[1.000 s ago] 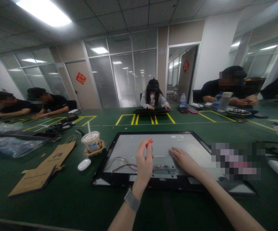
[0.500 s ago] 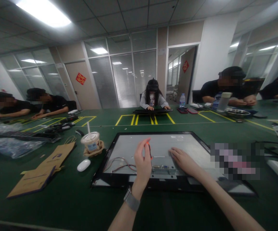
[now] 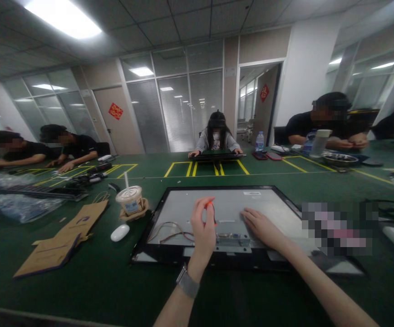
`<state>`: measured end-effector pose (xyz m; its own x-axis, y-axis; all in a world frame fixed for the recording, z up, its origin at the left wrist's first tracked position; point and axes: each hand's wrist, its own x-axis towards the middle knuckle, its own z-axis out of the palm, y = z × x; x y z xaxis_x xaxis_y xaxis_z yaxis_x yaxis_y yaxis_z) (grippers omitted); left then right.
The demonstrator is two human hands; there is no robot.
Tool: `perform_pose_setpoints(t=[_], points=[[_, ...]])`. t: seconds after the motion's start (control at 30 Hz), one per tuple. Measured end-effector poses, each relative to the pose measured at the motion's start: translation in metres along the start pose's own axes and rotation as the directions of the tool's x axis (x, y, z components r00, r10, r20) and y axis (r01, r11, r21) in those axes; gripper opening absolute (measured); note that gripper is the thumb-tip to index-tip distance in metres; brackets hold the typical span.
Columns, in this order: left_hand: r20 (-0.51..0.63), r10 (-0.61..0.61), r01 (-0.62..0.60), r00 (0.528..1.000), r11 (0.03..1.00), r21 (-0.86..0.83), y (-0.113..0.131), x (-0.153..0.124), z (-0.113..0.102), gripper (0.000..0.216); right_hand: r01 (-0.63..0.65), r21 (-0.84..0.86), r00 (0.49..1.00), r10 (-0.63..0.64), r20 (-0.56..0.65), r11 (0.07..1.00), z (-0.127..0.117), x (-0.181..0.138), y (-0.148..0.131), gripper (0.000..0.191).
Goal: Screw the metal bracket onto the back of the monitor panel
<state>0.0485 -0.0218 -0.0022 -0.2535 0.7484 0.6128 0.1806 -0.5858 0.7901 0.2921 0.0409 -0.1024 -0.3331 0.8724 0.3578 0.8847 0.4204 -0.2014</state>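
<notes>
In front of me lies a monitor (image 3: 229,204) on its face, its grey metal back bare inside a black frame. My left hand (image 3: 204,227), with a watch at the wrist, is closed around the upright red-and-black handle of a screwdriver (image 3: 210,202); its tip is hidden behind my fingers. It is above the lower middle of the panel, beside a metal bracket with ports (image 3: 233,240). Loose thin wires (image 3: 171,231) run over the panel just left of that hand. Flat on the metal back, fingers stretched, rests my right hand (image 3: 260,225).
Left of the monitor are a drink cup (image 3: 129,200) in a cardboard holder, a white mouse (image 3: 120,232) and a brown paper bag (image 3: 71,236). A blurred-out item (image 3: 336,229) lies to the right. Across the green table (image 3: 142,295), a co-worker (image 3: 215,136) handles another panel.
The fingers of my left hand have curled and shifted slightly around the screwdriver's top. My right hand stays put. The co-worker opposite has moved both hands out to their panel's edges.
</notes>
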Motion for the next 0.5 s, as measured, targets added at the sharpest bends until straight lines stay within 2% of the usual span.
perform_pose_setpoints(t=[0.17,0.37,0.5], points=[[0.033,-0.067,0.068,0.997,0.997,-0.039,-0.0034,-0.0015,-0.0001,0.030,-0.003,-0.021,1.000,0.003,0.002,1.000,0.0010,0.0005,-0.0002,0.042],[0.005,0.005,-0.005,1.000,1.000,0.007,-0.0024,0.0021,0.0002,0.024,-0.001,-0.020,1.000,0.001,0.005,1.000,-0.0041,0.0018,-0.0026,0.042],[0.004,0.008,-0.008,1.000,1.000,0.015,-0.0044,0.0021,0.0002,0.022,-0.009,-0.020,0.999,0.010,0.044,1.000,-0.0085,0.0025,-0.0050,0.043]])
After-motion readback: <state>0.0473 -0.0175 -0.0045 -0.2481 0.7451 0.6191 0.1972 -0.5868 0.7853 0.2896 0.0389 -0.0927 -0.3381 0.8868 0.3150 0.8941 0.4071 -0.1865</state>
